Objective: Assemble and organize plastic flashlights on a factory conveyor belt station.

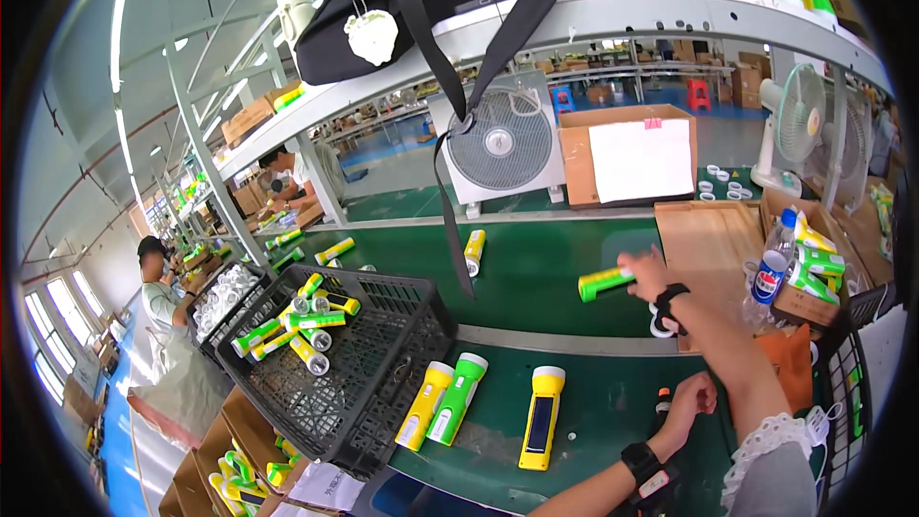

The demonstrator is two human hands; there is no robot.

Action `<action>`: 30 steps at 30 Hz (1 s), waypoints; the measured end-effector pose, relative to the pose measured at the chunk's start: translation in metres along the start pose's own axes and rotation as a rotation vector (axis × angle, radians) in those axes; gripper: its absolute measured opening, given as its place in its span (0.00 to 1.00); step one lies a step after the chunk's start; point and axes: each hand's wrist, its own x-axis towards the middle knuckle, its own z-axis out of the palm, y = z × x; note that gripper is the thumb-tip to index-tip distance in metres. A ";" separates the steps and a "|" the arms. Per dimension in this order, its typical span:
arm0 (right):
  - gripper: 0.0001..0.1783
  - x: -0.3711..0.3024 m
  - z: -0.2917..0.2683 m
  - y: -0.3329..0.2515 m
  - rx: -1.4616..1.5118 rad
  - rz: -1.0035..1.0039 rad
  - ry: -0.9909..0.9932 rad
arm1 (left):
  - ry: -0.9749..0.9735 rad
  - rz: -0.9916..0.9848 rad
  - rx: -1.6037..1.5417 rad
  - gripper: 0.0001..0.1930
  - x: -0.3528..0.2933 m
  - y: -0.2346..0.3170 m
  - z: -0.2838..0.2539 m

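My right hand (pixel 647 275) reaches over the green belt, its fingers closed round the end of a green and yellow flashlight (pixel 603 284). Lower down, my left hand (pixel 691 400) is held low above the green worktop (pixel 593 393) with curled fingers; what they hold, if anything, is hidden. Beside it is a dark tool with an orange tip (pixel 662 400), partly covered by my wrist. Two flashlights, one yellow (pixel 426 406) and one green (pixel 459 398), lie side by side on the worktop. Another yellow flashlight (pixel 544 418) with a dark panel lies apart from them.
A black crate (pixel 383 402) with several flashlights stands left. On the belt (pixel 536 302) lies a yellow flashlight (pixel 475 251). To the right are a wooden board (pixel 704 239), a bottle (pixel 772 268) and a carton of flashlights (pixel 809 302). A black strap (pixel 450 201) hangs from the shelf.
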 end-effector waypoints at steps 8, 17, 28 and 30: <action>0.19 -0.149 -0.102 -0.004 0.508 -0.402 0.276 | 0.070 -0.056 -0.336 0.26 -0.002 0.017 0.007; 0.15 -0.246 -0.108 -0.049 0.227 -0.068 0.201 | 0.054 -0.073 -0.256 0.15 0.008 -0.010 -0.003; 0.12 -0.268 -0.126 -0.061 0.175 -0.252 0.090 | 0.234 -0.026 0.144 0.18 -0.008 0.007 0.013; 0.13 -0.270 -0.124 -0.062 0.214 -0.188 0.048 | 0.262 -0.004 0.143 0.18 -0.008 0.003 0.014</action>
